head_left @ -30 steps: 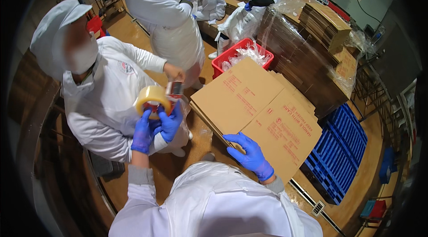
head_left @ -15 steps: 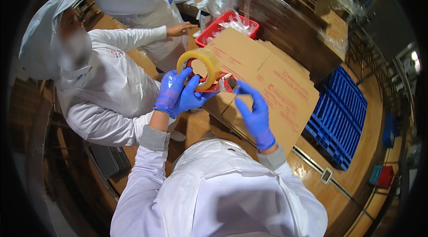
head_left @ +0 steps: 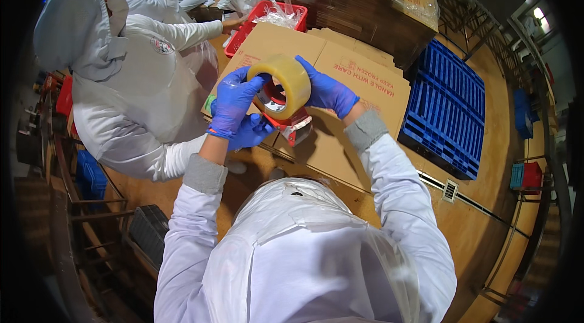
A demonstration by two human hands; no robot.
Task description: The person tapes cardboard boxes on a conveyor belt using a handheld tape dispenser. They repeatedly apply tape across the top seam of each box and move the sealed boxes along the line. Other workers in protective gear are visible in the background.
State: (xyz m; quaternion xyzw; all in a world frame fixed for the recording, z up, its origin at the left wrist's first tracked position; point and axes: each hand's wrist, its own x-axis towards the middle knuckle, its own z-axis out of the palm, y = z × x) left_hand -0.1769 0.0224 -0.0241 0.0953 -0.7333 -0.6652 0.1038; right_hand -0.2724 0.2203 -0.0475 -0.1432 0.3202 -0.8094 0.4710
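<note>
A wide roll of clear yellowish packing tape (head_left: 293, 76) sits on a red tape dispenser (head_left: 291, 123) in front of me. My left hand (head_left: 234, 99), in a blue glove, grips the roll's left side, with its thumb near the core opening. Gloved likewise, my right hand (head_left: 325, 89) is closed on the roll's right side; its thumb is hidden. Below my left hand, another blue-gloved hand (head_left: 252, 132) is at the dispenser. It seems to come from the sleeve of the co-worker (head_left: 143, 79) on the left.
Flattened cardboard boxes (head_left: 359, 79) are stacked beyond my hands. A red basket (head_left: 298, 22) with clear plastic stands behind them, near a wrapped brown stack (head_left: 340, 3). Blue pallets (head_left: 447, 110) lie to the right. A dark crate (head_left: 149, 235) and metal frames are at the left.
My right hand has moved from beside the dispenser's end onto the roll. The dispenser's end now points lower and nearer me. The co-worker's bare far hand has moved toward the red basket.
</note>
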